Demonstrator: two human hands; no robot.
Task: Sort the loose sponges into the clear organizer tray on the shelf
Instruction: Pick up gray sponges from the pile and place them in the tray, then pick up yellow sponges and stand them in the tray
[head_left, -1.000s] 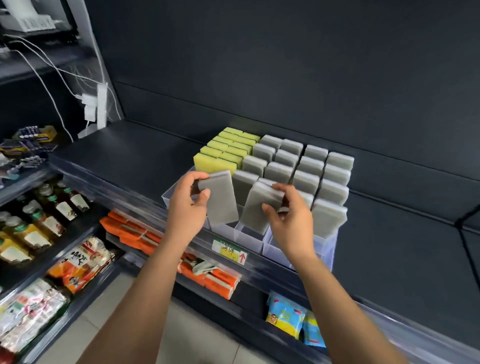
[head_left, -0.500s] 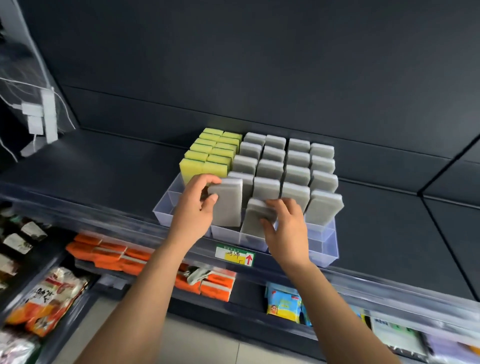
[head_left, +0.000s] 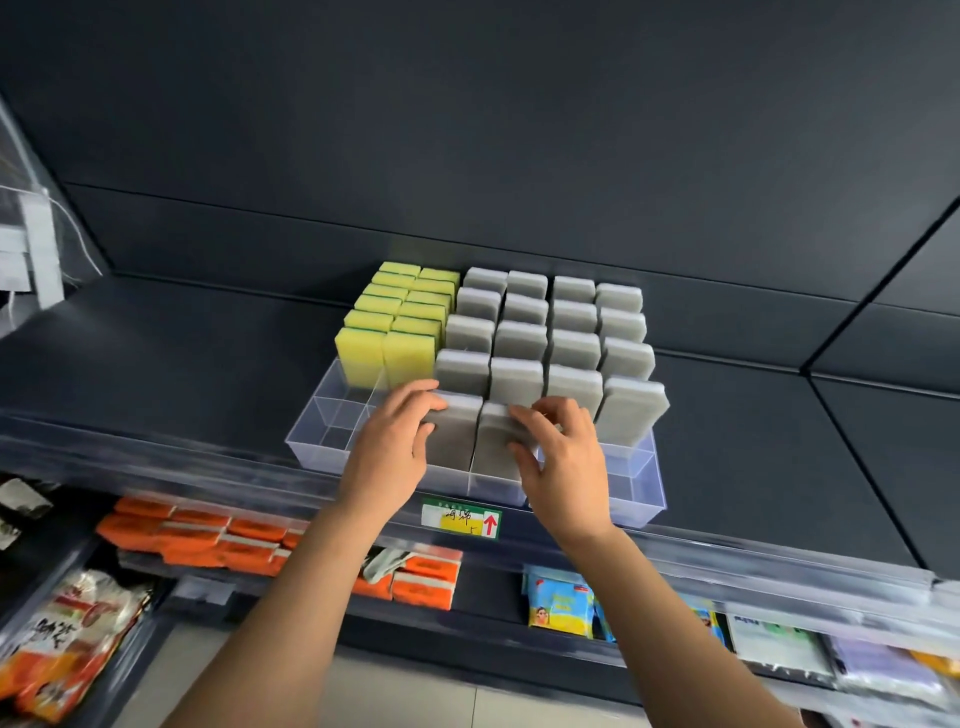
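Lower shelf: orange packets (head_left: 208, 535) and blue packets (head_left: 558, 608) lie below.
Tag: one green-and-yellow price tag (head_left: 461, 519) with a red arrow, on the shelf rail just under the tray.
Left hand (head_left: 392, 447): fingers curled over the top left corner of the first front sponge (head_left: 457, 431), gripping it.
Right hand (head_left: 563, 457): fingertips on the top edge, thumb on the near face, pinching the second front sponge (head_left: 493, 447).
Held pair: two, side by side in the tray, standing on end, long axis upright, broad faces toward the person.
Tray (head_left: 332, 421): one, clear, at the front of the dark shelf (head_left: 182, 358).
Gray sponges (head_left: 574, 353): eighteen counting the held pair, in four columns of five, five, four and four, all on end.
Yellow sponges (head_left: 410, 358): two columns at the far left, on end; exact count unclear.
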